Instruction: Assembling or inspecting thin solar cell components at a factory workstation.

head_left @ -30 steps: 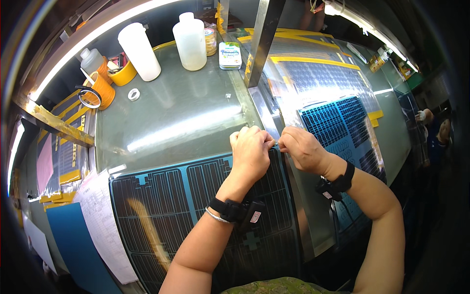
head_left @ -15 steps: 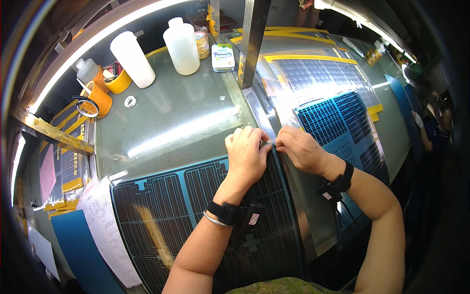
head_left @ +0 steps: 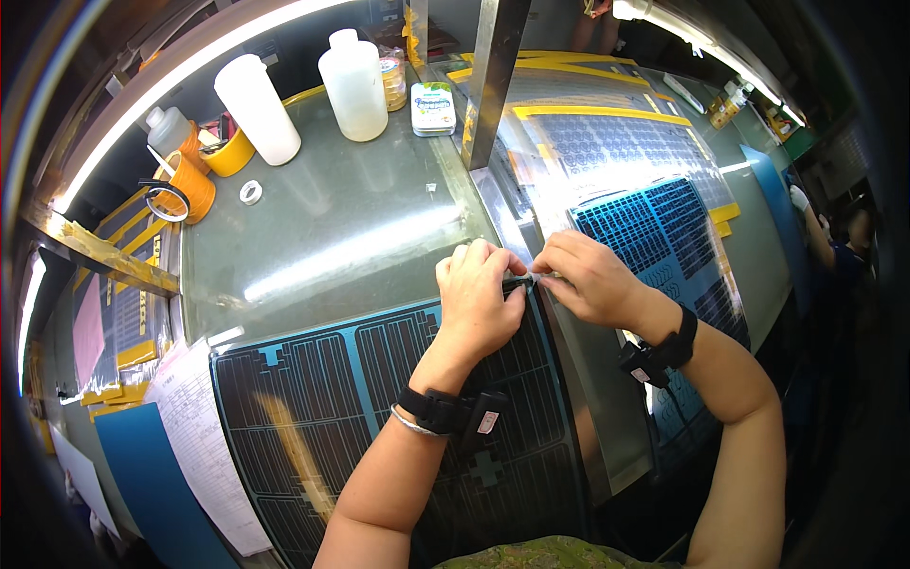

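Observation:
A dark panel (head_left: 303, 417) with blue line patterns lies flat in front of me. At its far right corner my left hand (head_left: 481, 299) is closed, thumb and forefinger around the dark corner edge. Just to the right, my right hand (head_left: 588, 277) makes a pinch. A small pale bit shows at its fingertips, too small to name. The fingertips of both hands almost meet over the corner.
A steel post (head_left: 495, 85) rises beyond my hands. White bottles (head_left: 355, 90), a flat tin (head_left: 433, 109) and orange tape rolls (head_left: 192, 188) stand at the back. A second blue patterned sheet (head_left: 621, 235) lies right; printed paper (head_left: 194, 427) and a blue board (head_left: 156, 474) lie left.
My right hand has risen slightly and its fingers have shifted at the corner. A gap between my left thumb and forefinger now shows the dark corner edge.

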Demonstrator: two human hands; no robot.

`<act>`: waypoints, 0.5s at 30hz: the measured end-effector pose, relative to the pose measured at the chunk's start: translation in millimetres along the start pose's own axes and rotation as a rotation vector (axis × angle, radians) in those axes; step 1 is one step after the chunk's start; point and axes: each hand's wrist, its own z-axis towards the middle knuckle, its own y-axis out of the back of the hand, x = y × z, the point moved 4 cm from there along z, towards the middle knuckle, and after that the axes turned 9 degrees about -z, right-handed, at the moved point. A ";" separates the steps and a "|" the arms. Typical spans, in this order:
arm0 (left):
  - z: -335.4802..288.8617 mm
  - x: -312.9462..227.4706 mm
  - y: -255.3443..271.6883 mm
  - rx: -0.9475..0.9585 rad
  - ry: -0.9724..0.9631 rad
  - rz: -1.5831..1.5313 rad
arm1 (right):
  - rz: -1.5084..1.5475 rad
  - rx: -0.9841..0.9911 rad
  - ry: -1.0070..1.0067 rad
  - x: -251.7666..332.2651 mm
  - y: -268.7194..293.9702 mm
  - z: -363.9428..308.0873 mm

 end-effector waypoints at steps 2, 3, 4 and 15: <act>0.4 -2.0 0.6 0.016 0.013 -0.005 | 0.001 0.006 -0.023 -1.9 -1.2 -0.8; 0.4 -3.2 0.4 0.038 0.012 0.007 | 0.005 0.011 -0.028 -2.3 -1.8 -1.3; 0.5 -4.0 -0.1 0.060 0.011 0.020 | 0.010 0.017 -0.033 -2.7 -2.5 -1.9; 0.7 -3.1 -0.7 0.069 0.026 0.012 | 0.091 0.032 -0.086 -1.6 -6.8 -12.8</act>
